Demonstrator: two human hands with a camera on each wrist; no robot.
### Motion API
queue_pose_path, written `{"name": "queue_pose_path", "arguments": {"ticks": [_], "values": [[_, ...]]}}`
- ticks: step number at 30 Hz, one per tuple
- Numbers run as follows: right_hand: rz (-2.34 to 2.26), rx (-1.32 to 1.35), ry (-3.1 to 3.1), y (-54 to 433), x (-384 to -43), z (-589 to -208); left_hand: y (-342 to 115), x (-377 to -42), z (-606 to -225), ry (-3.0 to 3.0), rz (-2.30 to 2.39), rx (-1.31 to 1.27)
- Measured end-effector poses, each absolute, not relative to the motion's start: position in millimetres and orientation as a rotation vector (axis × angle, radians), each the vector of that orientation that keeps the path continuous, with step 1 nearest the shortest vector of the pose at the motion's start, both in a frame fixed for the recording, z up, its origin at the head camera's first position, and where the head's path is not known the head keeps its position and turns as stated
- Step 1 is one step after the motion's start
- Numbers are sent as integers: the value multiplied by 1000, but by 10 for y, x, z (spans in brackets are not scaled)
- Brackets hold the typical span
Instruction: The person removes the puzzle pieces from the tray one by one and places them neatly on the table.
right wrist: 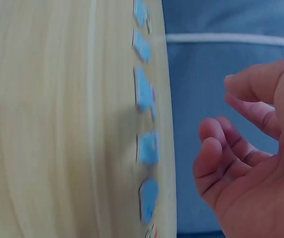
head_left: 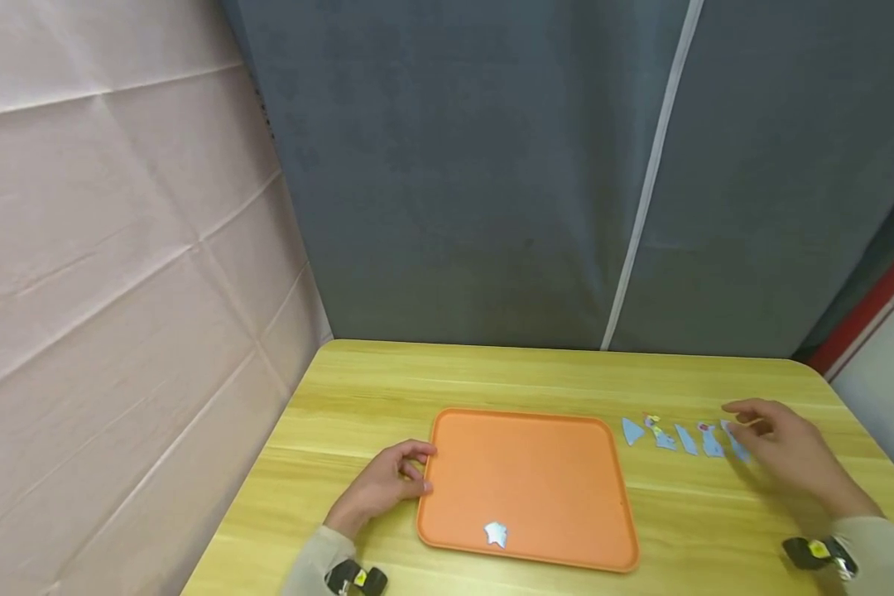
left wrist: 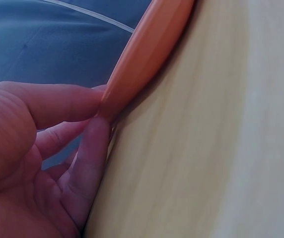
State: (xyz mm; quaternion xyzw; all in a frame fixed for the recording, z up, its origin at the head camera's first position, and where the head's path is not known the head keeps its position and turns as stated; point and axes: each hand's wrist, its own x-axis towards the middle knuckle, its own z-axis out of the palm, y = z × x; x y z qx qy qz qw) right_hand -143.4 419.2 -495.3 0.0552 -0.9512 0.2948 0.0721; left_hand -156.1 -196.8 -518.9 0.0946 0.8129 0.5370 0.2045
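Observation:
An orange tray (head_left: pixel 529 488) lies on the table, and my left hand (head_left: pixel 383 484) holds its left rim with fingertips and thumb. In the left wrist view the fingertips meet right at the tray's edge (left wrist: pixel 147 49). One pale, irregular flat piece (head_left: pixel 495 534) sits inside the tray near its front rim. My right hand (head_left: pixel 785 447) hovers by the right end of a row of light-blue, puzzle-like pieces, its fingers loosely bent and holding nothing. It partly covers the rightmost piece (head_left: pixel 737 447). Others in the row include a triangular piece (head_left: pixel 632 431) and a piece with a red mark (head_left: pixel 711 443).
The yellow wood-grain table (head_left: pixel 477 377) ends at a dark grey-blue curtain (head_left: pixel 454 182) with a white strip (head_left: pixel 651 174). A pale cloth wall (head_left: pixel 119 248) stands on the left. At the right are a red edge (head_left: pixel 875 310) and a white surface.

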Motion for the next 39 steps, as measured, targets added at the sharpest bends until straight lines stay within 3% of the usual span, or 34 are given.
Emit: {"name": "queue_pose_path", "arguments": {"ticks": [39], "values": [[1136,682,-2702,2804,-1518,-4779,-1944,-1560,-5193,2273,1505,267]]}}
